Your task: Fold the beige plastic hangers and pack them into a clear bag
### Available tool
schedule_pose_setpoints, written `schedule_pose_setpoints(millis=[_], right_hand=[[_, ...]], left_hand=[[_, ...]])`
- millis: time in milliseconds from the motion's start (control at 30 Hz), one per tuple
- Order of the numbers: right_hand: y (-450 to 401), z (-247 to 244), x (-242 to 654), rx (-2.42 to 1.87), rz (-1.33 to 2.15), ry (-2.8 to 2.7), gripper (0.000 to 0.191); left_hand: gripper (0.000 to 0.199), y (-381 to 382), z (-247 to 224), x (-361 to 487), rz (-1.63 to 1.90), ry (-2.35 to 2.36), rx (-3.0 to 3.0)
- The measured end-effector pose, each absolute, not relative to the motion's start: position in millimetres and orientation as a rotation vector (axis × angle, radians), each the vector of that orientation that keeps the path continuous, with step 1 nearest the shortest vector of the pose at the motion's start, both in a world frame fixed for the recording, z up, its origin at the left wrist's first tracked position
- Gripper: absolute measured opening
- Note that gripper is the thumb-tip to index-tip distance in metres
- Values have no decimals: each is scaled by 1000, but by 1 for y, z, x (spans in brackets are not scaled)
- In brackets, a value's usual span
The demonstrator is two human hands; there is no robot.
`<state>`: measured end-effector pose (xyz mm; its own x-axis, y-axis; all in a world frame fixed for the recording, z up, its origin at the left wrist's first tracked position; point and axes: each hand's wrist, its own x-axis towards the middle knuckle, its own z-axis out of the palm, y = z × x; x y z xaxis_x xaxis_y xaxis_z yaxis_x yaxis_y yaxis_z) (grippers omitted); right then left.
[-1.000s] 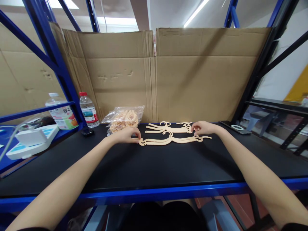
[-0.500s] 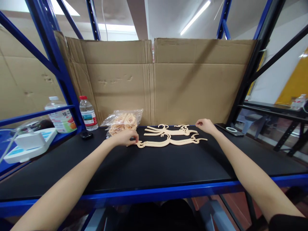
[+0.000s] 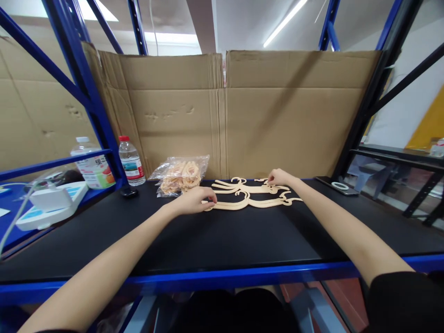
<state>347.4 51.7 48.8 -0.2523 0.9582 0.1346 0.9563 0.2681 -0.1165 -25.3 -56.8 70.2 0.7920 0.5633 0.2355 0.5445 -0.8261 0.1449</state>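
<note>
Two long bundles of beige, rubbery-looking bands lie across the black table mat, with curled loops near their middles. My left hand (image 3: 197, 200) is at the left end of the front bundle (image 3: 265, 203), thumb and fingers closed round that end, which they partly hide. At the right end of the rear bundle (image 3: 255, 189), my right hand (image 3: 281, 177) has its fingertips pinched on a band. Behind my left hand sits a clear plastic bag (image 3: 182, 175) filled with similar coiled bands.
A red-capped water bottle (image 3: 132, 161) and a small black object (image 3: 129, 191) stand on the left. Beyond the blue frame are a white-capped bottle (image 3: 92, 163) and a white device (image 3: 53, 206). A phone (image 3: 337, 186) lies at right. Cardboard (image 3: 284, 115) walls the back.
My left hand has moved right along the front bundle's left end. My right hand has moved left and down, from beside the rear bundle onto its right end. The view has shifted slightly.
</note>
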Motion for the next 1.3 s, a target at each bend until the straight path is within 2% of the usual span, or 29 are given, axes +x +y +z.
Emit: schedule_pose_setpoints(millis=[300, 500, 800, 1033, 1167, 1300], right_hand=[[69, 50, 336, -1958, 42, -2441, 11], [72, 45, 337, -1947, 59, -2480, 18], [59, 54, 345, -1704, -127, -2469, 15], [40, 85, 361, -1523, -324, -2141, 19], [9, 97, 342, -1197, 39, -1820, 23], [-41, 94, 294, -884, 457, -1762, 28]], left_hand=[[15, -70, 70, -15, 439, 766, 2978], [15, -73, 69, -13, 385, 791, 2979], [15, -74, 68, -13, 395, 804, 2990], [14, -78, 67, -10, 454, 745, 2923], [15, -86, 58, 3, 633, 747, 2649], [27, -98, 46, 24, 748, 721, 2068]])
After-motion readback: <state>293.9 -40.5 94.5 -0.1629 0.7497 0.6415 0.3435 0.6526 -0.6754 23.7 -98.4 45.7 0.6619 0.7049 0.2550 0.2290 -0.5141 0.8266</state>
